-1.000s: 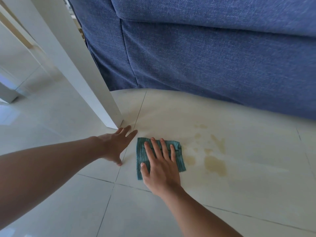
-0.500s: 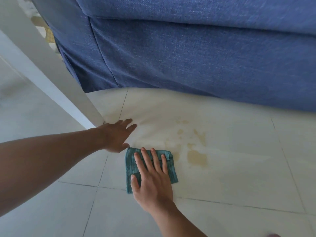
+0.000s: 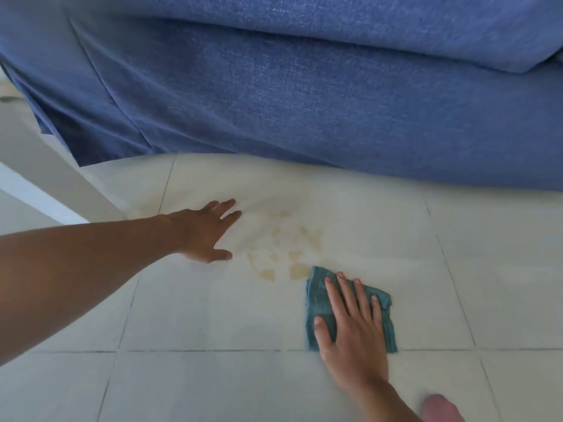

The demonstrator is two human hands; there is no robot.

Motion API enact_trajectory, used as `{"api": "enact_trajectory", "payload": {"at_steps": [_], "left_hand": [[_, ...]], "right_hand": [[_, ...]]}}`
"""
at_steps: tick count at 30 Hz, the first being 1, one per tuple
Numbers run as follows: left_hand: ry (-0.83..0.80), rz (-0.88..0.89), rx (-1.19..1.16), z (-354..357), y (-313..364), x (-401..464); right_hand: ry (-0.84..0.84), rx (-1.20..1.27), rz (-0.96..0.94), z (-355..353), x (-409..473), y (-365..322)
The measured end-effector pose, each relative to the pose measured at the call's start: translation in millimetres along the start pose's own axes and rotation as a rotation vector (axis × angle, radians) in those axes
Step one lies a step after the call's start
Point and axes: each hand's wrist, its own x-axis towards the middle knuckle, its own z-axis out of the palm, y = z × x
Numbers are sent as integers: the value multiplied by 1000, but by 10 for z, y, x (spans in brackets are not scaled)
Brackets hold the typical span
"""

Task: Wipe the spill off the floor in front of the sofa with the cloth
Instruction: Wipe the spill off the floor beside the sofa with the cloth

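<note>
At the far left a white furniture leg [image 3: 45, 181] slants down to the pale tiled floor [image 3: 213, 315], and next to it the left hand [image 3: 202, 231] lies flat on a tile, fingers spread and stretched out, with nothing in its grasp. The spill [image 3: 283, 251] begins just beside this hand, at about 3 o'clock from it: one group of pale yellow-brown patches, some small drops above and two darker puddles at its lower edge, with a thin faded film around them. It sits on the floor in front of the blue sofa [image 3: 304, 102], whose fabric front fills the upper part of the view. The one cloth [image 3: 318, 300] is teal green, folded to a rough rectangle with a ribbed weave, and it lies flat on the tile; its upper left corner touches the lower right puddle, so the cloth is at about 5 o'clock from the spill. The right hand [image 3: 353, 330] presses on top of the cloth with open palm and straight, slightly spread fingers; it does not grip the cloth, it only covers it, and the cloth shows past the hand at 9 o'clock and at 3 o'clock. Two hands and two bare forearms are visible. At the bottom right edge there is a small pinkish shape [image 3: 438, 409], too blurred to identify.
</note>
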Motion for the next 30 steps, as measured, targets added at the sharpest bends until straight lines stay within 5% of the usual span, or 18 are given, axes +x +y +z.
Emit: {"api": "enact_trajectory", "payload": {"at_steps": [11,30], "left_hand": [[-71,56,-33,158,-160,-41],[36,30,-121,368,-245,-98]], "right_hand": [[58,-74,269,-117,801,72],[-114,-96,67,-276,2203,-432]]}}
